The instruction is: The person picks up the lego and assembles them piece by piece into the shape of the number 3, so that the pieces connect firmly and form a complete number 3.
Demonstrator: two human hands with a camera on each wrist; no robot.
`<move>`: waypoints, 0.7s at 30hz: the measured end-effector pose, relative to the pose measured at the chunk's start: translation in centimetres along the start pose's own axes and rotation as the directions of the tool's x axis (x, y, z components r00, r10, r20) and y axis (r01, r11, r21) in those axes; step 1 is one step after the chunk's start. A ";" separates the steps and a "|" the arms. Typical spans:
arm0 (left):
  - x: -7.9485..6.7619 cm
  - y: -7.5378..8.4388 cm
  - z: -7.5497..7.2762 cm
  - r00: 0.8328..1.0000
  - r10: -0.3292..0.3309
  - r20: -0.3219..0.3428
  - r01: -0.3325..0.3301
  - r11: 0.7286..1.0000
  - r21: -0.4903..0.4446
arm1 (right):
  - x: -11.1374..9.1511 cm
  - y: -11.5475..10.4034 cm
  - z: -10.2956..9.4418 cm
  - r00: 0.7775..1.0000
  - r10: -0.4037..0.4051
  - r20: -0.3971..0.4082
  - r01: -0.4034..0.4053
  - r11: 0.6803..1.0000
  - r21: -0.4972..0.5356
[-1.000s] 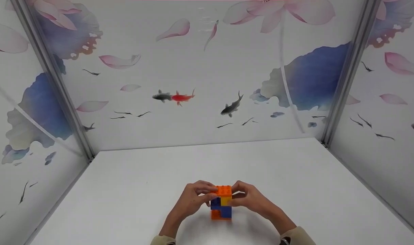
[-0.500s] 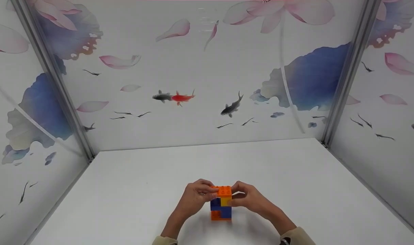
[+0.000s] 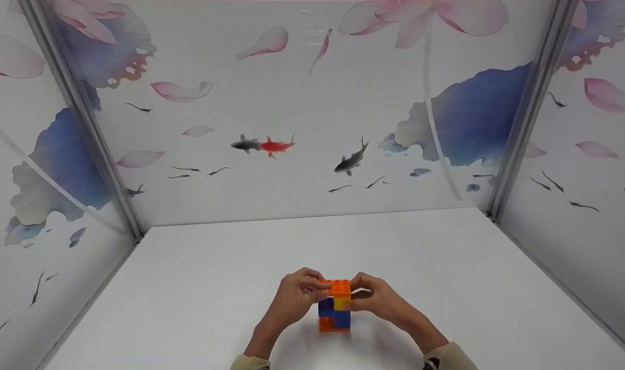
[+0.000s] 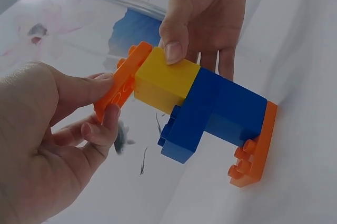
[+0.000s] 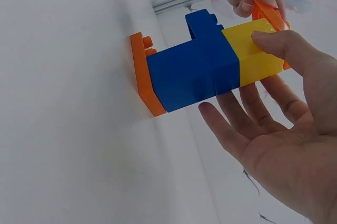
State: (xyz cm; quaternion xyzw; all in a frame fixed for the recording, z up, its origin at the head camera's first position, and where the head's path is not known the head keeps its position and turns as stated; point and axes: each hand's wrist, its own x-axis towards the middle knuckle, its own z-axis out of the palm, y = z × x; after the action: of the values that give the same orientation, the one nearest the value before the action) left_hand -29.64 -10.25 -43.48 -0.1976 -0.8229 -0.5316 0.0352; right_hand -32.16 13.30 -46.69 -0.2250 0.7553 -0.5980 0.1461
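Note:
A small tower of toy building bricks stands on the white table. Its base is a thin orange brick [image 4: 263, 150], under a blue block [image 4: 239, 105]. Above that a second blue brick [image 4: 187, 129] juts out toward the left hand. A yellow block [image 4: 166, 77] sits higher, topped by another thin orange brick [image 3: 339, 288] that overhangs on the left. My left hand [image 3: 298, 295] pinches this overhanging end between thumb and fingers, its hollow underside showing in the left wrist view. With thumb on one face and fingers behind, my right hand [image 3: 379, 297] holds the yellow block.
The white table [image 3: 215, 267] extends around the tower. White panels printed with fish, petals and lotus leaves enclose it at the back [image 3: 302, 195] and both sides, joined by grey metal posts [image 3: 523, 108].
The left hand has risen slightly, its thumb shifting up toward the edge of the top orange brick. The right hand and the tower stay nearly in place.

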 end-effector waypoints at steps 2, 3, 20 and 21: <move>0.0 0.0 0.0 1.000 -0.009 0.008 0.009 1.000 -0.010 | 0.0 0.0 0.0 1.000 -0.001 0.003 0.001 1.000 0.007; 0.0 0.0 -0.1 1.000 -0.015 0.012 0.015 1.000 -0.017 | 0.0 0.0 0.0 1.000 -0.001 0.005 0.001 1.000 0.010; -0.1 0.2 -0.2 0.999 0.011 0.044 -0.012 0.999 0.036 | -0.1 -0.4 0.1 1.000 0.016 -0.001 -0.016 1.000 0.013; -0.1 0.1 -0.1 0.999 0.015 0.044 -0.016 1.000 0.025 | -0.1 -0.3 0.1 1.000 0.014 -0.002 -0.014 1.000 0.011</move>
State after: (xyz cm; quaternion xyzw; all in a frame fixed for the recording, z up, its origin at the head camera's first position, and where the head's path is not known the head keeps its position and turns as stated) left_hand -29.55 -10.29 -43.34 -0.2151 -0.8286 -0.5163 0.0241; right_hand -31.95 13.19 -46.40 -0.2183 0.7538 -0.6012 0.1507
